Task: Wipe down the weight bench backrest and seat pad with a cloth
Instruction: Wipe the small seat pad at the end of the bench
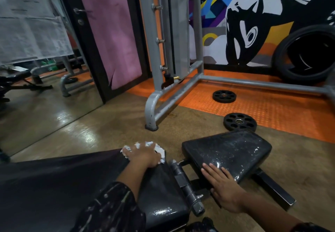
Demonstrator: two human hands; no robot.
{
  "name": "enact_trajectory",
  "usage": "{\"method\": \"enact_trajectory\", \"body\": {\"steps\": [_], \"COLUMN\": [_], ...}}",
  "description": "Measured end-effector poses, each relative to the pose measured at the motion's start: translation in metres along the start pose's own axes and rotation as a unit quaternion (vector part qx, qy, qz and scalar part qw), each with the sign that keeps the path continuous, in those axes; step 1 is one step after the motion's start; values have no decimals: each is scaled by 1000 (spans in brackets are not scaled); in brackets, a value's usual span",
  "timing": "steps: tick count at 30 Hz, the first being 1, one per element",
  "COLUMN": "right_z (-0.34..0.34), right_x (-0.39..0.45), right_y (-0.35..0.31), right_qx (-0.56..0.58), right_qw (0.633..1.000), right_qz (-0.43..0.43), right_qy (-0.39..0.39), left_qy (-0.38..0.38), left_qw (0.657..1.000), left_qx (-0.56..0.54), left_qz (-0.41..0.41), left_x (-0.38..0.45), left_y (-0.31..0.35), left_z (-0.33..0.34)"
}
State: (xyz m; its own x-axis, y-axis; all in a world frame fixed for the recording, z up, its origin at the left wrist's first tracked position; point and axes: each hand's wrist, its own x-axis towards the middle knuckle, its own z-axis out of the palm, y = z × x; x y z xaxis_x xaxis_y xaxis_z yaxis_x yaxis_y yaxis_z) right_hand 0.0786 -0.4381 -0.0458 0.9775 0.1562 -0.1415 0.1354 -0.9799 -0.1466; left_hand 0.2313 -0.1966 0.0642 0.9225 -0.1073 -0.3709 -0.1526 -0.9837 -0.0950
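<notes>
Nearest the camera, the long black backrest (72,186) fills the lower left of the view, its length running from the bottom left edge toward the hinge (186,186) in the middle. Beyond that hinge, to the right of the wiping hand, lies the shorter seat pad (233,150), whose surface shows pale streaks and speckles and looks not yet wiped. On the far end corner of the backrest, the left hand (145,154) presses a crumpled white cloth (150,145) flat under spread fingers, the cloth bunching out ahead of and beside the knuckles; the fingers lie over the cloth rather than curling tightly round it, though how far the fingertips tuck in cannot be told. The right hand (221,186) rests palm-down with straight fingers on the near corner of the seat pad, holding nothing and seemingly steadying it. So the cloth sits at the very end of the backrest, with only the hinge gap between it and the seat pad. My judgement is that the coming move turns on this: the remaining backrest stretches back along its long axis toward the body from the cloth, while the seat pad lies just across the gap to the right, closer to the idle right hand than to the cloth-bearing left.
</notes>
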Motion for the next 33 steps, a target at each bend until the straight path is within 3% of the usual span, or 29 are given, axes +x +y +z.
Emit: {"method": "enact_trajectory", "body": {"steps": [5, 7, 12, 18, 21, 24, 28, 33], "right_z": [-3, -2, -1, -2, 0, 1, -6, -5], "right_x": [-2, -2, -2, -1, -1, 0, -1, -3], "right_y": [0, -1, 1, 0, 1, 0, -2, -2], "right_qx": [2, 0, 1, 8, 2, -1, 11, 20], "right_qw": [1000, 1000, 1000, 1000, 1000, 1000, 1000, 1000], "right_qz": [7, 3, 4, 5, 2, 7, 11, 9], "right_qy": [-3, -3, 5, -4, -9, -6, -8, -13], "left_qy": [58, 75, 42, 8, 46, 80, 43, 18], "left_qw": [997, 997, 997, 1000, 998, 997, 995, 1000], "left_qx": [-22, -6, 36, -20, -30, 8, 51, 6], "left_qz": [-52, -31, 52, -6, -33, -7, 68, 22], "left_x": [-26, -50, -35, 0, -22, -62, -54, -7], "left_y": [-38, -24, 22, -10, -28, -10, 25, -8], "left_z": [8, 25, 34, 5, 11, 32, 38, 13]}}
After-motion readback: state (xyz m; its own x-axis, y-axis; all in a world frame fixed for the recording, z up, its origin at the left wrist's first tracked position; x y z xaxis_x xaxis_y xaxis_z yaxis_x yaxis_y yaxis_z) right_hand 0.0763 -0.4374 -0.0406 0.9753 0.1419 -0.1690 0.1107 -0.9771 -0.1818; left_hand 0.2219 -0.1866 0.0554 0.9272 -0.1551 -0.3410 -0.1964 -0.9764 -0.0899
